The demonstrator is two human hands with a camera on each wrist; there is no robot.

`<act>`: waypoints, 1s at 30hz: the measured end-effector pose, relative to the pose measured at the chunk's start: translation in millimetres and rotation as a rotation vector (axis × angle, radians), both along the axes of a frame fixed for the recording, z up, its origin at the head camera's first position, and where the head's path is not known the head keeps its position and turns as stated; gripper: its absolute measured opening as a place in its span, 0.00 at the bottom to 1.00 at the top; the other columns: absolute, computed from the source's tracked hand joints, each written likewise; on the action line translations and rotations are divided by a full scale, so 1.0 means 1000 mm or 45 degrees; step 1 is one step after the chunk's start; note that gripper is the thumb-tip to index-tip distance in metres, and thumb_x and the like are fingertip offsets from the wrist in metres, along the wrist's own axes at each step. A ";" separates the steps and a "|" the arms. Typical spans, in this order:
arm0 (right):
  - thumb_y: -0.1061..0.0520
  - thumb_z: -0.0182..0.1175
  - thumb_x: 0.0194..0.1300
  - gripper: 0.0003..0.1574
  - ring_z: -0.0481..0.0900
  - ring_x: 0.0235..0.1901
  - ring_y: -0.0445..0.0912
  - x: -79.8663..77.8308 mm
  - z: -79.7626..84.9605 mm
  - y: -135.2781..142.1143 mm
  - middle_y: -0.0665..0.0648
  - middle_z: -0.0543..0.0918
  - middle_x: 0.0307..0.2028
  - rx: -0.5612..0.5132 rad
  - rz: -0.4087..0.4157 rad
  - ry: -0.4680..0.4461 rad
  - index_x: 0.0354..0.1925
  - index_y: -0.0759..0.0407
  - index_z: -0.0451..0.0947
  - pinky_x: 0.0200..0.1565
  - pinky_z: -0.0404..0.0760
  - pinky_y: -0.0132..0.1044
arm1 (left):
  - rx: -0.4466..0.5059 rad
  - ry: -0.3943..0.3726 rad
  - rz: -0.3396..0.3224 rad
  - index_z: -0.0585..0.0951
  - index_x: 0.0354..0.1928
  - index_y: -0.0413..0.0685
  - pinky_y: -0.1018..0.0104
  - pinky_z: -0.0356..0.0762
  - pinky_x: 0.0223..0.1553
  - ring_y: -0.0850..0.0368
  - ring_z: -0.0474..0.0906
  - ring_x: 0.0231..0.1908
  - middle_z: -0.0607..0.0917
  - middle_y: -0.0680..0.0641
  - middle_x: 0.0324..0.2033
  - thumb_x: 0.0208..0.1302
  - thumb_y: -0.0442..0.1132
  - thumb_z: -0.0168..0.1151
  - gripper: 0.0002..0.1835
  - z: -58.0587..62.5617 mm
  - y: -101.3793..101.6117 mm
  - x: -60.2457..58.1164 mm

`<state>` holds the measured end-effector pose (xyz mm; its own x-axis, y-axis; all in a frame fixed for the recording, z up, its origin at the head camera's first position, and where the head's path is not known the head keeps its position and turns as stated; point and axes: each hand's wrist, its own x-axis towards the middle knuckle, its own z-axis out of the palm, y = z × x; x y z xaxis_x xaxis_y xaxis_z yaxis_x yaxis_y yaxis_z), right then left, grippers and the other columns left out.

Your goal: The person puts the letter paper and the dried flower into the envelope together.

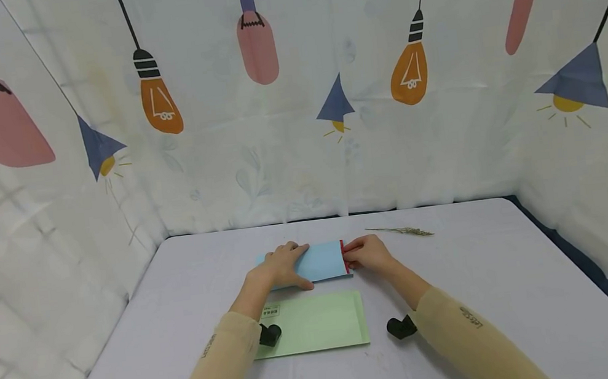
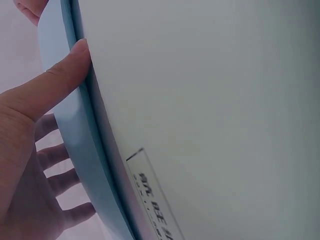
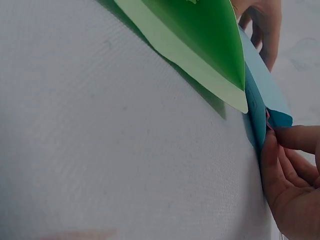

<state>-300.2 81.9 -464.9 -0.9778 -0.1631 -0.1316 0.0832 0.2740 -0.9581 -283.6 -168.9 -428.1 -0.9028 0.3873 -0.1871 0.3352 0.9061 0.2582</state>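
Observation:
A light blue envelope [image 1: 319, 262] lies crosswise on the table, its right end open with a strip of red paper [image 1: 343, 256] showing there. My left hand [image 1: 284, 267] rests spread on the envelope's left part, the thumb along the near edge and the fingers reaching toward the far edge. At the open end, my right hand [image 1: 367, 253] pinches the red paper between thumb and fingertips. The right wrist view shows the parted blue mouth [image 3: 277, 118] with a bit of red inside; most of the paper is hidden by the envelope.
Nearer me lies a light green envelope [image 1: 318, 324] with a printed label, its right end gaping in the right wrist view. A dried grass sprig [image 1: 405, 231] lies at the back right of the white-covered table [image 1: 485, 269]. A lamp-patterned curtain [image 1: 302, 171] hangs behind.

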 end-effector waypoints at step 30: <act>0.64 0.65 0.67 0.12 0.85 0.31 0.48 0.001 0.003 0.002 0.59 0.87 0.37 0.162 0.067 0.054 0.48 0.70 0.85 0.37 0.86 0.39 | 0.005 0.013 0.001 0.63 0.79 0.51 0.37 0.62 0.66 0.40 0.63 0.70 0.67 0.42 0.71 0.54 0.62 0.78 0.55 -0.002 0.000 0.000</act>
<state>-299.1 84.0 -462.1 -0.9734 -0.1991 -0.1134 0.0259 0.3963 -0.9178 -283.8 -168.8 -430.5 -0.9050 0.3874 -0.1759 0.3372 0.9052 0.2586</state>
